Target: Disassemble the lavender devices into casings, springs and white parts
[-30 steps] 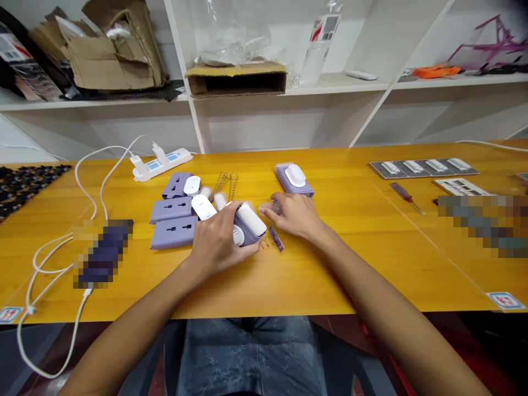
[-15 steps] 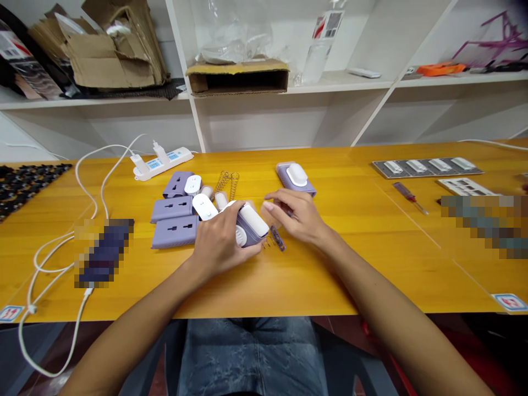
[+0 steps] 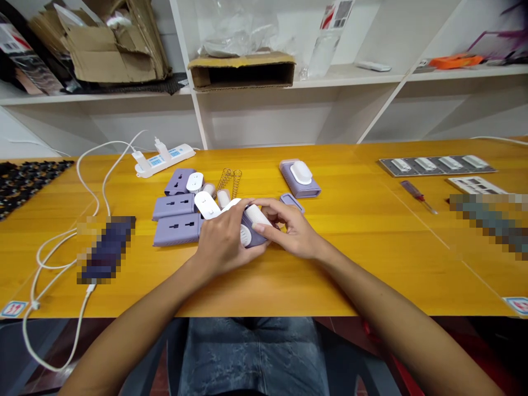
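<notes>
My left hand (image 3: 223, 236) is wrapped around a purple-and-white plastic device (image 3: 256, 237) just above the table. The device has a white rounded cylinder (image 3: 258, 215) along its top and a white round ribbed disc (image 3: 245, 235) on its side. At its right end, my right hand (image 3: 291, 228) grips it, thumb on the white cylinder and fingers curled behind. Whatever lies beneath those fingers is hidden. Beyond my right hand rests a flat purple frame-shaped piece (image 3: 292, 202). Purple slotted housings (image 3: 177, 230), white oval caps (image 3: 206, 204) and wire springs (image 3: 231, 181) lie left of and behind the device.
Another purple device with a white top (image 3: 301, 177) stands farther back. At left are a power strip (image 3: 165, 161), white cables and a blurred phone (image 3: 108, 250). To the right lie a screwdriver (image 3: 416, 195) and a grey panel with white pieces (image 3: 437, 164). Shelves (image 3: 350, 82) rise behind.
My right hand has moved onto the device's right end. The small dark purple piece and spring that were beside the device no longer show. The flat purple piece has come into view.
</notes>
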Action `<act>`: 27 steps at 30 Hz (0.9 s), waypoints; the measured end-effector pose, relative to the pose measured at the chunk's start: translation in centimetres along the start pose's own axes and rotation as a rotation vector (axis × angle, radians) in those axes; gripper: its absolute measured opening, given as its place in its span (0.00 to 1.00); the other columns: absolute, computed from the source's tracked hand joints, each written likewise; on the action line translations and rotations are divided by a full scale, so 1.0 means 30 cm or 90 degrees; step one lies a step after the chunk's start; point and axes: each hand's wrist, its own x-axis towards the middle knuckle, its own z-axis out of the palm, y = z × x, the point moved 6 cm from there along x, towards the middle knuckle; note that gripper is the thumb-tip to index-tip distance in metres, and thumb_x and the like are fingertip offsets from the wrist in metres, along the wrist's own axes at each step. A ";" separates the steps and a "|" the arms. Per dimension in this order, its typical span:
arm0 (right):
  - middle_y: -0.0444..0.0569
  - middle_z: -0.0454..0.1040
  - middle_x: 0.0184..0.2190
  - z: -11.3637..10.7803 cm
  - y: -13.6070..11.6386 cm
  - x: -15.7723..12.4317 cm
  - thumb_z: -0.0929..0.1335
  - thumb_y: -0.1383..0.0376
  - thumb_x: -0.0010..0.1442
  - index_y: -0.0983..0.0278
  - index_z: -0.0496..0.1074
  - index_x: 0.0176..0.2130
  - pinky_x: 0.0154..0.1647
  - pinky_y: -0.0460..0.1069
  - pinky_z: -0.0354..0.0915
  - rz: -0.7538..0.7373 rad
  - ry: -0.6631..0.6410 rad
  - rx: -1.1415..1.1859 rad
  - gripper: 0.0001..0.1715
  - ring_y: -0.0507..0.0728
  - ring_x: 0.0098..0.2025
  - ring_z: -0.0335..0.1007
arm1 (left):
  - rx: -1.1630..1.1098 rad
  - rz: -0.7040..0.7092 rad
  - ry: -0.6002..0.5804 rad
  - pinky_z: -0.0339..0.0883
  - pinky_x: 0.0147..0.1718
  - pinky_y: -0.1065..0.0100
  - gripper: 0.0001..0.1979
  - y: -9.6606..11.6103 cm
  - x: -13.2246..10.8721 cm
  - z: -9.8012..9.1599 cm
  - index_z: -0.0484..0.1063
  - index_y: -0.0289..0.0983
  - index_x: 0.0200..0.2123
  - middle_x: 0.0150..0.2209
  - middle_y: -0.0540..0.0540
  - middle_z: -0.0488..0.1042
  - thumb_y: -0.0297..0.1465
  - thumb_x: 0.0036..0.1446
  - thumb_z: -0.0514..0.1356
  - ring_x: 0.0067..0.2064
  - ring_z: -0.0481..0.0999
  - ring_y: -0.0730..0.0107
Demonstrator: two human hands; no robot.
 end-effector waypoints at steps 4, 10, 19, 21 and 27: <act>0.36 0.59 0.27 -0.011 0.000 0.002 0.69 0.60 0.73 0.62 0.72 0.58 0.29 0.48 0.59 -0.009 0.011 0.012 0.17 0.51 0.27 0.58 | -0.011 -0.002 0.000 0.81 0.45 0.60 0.41 0.000 0.000 0.007 0.62 0.36 0.68 0.56 0.36 0.84 0.45 0.59 0.73 0.51 0.89 0.50; 0.41 0.71 0.31 -0.024 -0.046 -0.006 0.70 0.63 0.69 0.58 0.71 0.58 0.32 0.50 0.64 -0.089 0.038 -0.200 0.19 0.54 0.30 0.67 | 0.005 0.024 -0.011 0.82 0.45 0.56 0.40 0.002 0.000 0.020 0.61 0.37 0.68 0.57 0.35 0.84 0.40 0.57 0.71 0.50 0.89 0.47; 0.49 0.81 0.39 0.008 -0.040 -0.017 0.71 0.57 0.73 0.58 0.69 0.60 0.35 0.55 0.67 -0.107 0.079 -0.280 0.20 0.61 0.36 0.77 | 0.008 0.024 -0.016 0.82 0.47 0.55 0.42 0.002 -0.003 0.021 0.59 0.37 0.70 0.60 0.33 0.82 0.38 0.56 0.71 0.52 0.88 0.46; 0.48 0.80 0.38 0.010 -0.041 -0.019 0.70 0.58 0.73 0.58 0.69 0.58 0.36 0.55 0.67 -0.121 0.097 -0.276 0.17 0.60 0.35 0.77 | 0.006 0.033 -0.013 0.82 0.47 0.55 0.42 0.006 -0.003 0.021 0.59 0.37 0.70 0.60 0.33 0.82 0.38 0.56 0.71 0.52 0.88 0.46; 0.51 0.80 0.40 0.017 -0.044 -0.019 0.71 0.57 0.70 0.58 0.68 0.54 0.38 0.56 0.68 -0.138 0.131 -0.311 0.17 0.62 0.38 0.78 | 0.017 0.052 -0.018 0.81 0.38 0.57 0.36 0.023 -0.009 0.032 0.65 0.35 0.65 0.53 0.35 0.85 0.42 0.58 0.70 0.46 0.89 0.48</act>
